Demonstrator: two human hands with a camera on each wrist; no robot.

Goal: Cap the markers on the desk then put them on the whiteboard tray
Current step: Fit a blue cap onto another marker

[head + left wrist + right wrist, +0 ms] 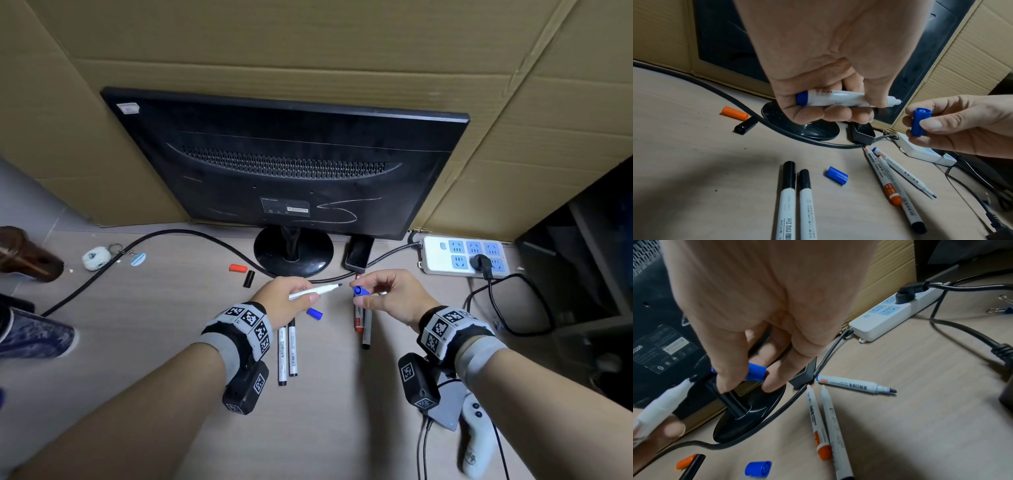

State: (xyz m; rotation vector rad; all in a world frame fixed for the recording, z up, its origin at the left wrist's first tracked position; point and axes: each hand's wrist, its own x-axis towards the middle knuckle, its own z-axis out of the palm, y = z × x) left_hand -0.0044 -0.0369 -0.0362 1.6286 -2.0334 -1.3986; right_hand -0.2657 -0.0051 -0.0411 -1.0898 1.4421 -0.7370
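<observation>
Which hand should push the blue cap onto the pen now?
The right hand, probably. It already pinches the blue cap just beyond the tip of the marker, which the left hand grips, so only a short push remains.

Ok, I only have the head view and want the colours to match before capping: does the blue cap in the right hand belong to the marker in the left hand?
Observer: The left wrist view shows that the marker held in the left hand has a blue end band. It matches the blue cap pinched by the right hand.
Operator: Any uncapped markers hidden from me?
Observer: Yes. A blue-banded marker lies uncapped below the right hand, beside the orange-banded marker.
</observation>
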